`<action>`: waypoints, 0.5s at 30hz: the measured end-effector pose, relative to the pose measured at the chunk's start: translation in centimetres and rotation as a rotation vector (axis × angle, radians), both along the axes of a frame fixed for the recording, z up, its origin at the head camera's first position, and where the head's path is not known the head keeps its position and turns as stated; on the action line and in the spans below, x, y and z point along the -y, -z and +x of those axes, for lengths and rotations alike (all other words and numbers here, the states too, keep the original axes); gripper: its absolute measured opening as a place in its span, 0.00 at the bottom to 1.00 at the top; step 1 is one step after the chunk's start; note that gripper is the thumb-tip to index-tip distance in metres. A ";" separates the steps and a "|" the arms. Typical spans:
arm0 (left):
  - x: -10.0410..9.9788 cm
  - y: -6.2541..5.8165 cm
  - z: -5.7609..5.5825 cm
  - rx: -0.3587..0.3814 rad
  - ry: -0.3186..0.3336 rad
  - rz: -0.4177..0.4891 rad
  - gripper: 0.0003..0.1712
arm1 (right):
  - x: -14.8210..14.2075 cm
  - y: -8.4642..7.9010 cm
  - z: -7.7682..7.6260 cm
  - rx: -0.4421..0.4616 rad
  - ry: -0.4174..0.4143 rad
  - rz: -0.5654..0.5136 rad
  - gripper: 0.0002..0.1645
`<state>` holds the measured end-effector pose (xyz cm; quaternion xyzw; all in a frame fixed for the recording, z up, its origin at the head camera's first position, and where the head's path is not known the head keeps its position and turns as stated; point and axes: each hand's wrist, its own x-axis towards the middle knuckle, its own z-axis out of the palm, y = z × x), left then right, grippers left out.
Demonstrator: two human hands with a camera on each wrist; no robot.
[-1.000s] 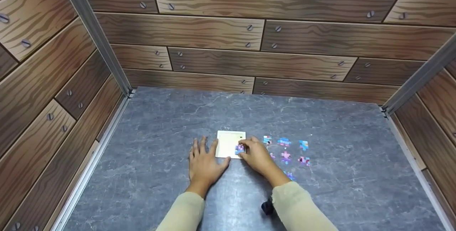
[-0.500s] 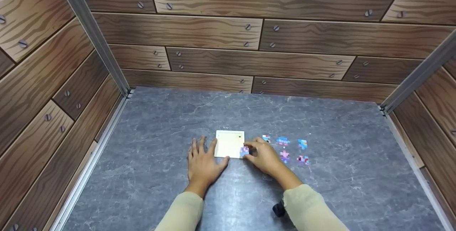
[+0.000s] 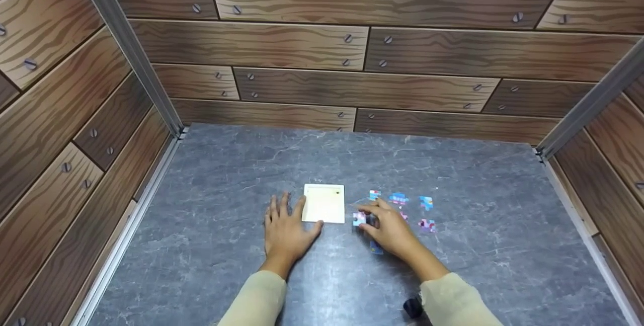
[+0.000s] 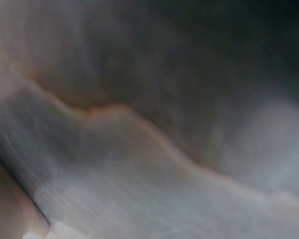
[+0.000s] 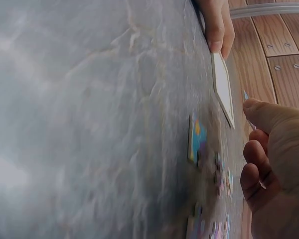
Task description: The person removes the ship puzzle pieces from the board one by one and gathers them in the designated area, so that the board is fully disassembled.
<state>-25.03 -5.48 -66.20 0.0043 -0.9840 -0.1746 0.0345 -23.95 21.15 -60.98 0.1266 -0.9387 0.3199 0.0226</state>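
Note:
Between thumb and fingers, my right hand (image 3: pixel 390 228) pinches a pink and light-blue jigsaw puzzle piece (image 3: pixel 359 219), just right of a cream square puzzle tray (image 3: pixel 324 205). In the right wrist view the piece (image 5: pixel 246 94) shows nearly edge-on, raised at the thumb tip. My left hand (image 3: pixel 288 230) lies spread on the table at the tray's left side, index finger and thumb at its edge. One small dark mark sits near the tray's upper right corner. The left wrist view is blurred, with only part of a finger (image 4: pixel 15 209) at its lower left.
Several loose pieces lie right of the tray, among them a blue one (image 3: pixel 399 198), a blue-orange one (image 3: pixel 426 202) and a pink one (image 3: pixel 427 225). Another blue piece (image 3: pixel 376 247) lies below my right hand. Wood-patterned walls (image 3: pixel 292 44) enclose the grey table (image 3: pixel 226 165).
My right hand has moved right with the puzzle piece, from over the tray's lower right corner to beside the tray. The left hand stays in place.

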 end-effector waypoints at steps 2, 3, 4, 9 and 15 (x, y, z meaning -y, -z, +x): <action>0.0 0.0 0.0 -0.004 0.001 -0.001 0.51 | -0.6 0.1 0.2 -0.015 0.007 -0.011 0.26; 0.0 -0.1 0.0 -0.005 0.000 -0.001 0.50 | -1.0 0.1 0.4 -0.023 0.012 -0.018 0.26; 0.0 -0.1 0.0 -0.005 -0.001 -0.001 0.51 | -1.3 0.1 0.5 -0.029 0.017 -0.028 0.26; -0.1 -0.2 0.0 0.000 -0.003 -0.003 0.51 | -3.0 0.1 1.5 -0.017 0.032 -0.059 0.27; 0.0 -0.3 0.0 -0.008 0.002 -0.003 0.51 | -5.3 0.0 2.8 0.007 0.063 -0.080 0.26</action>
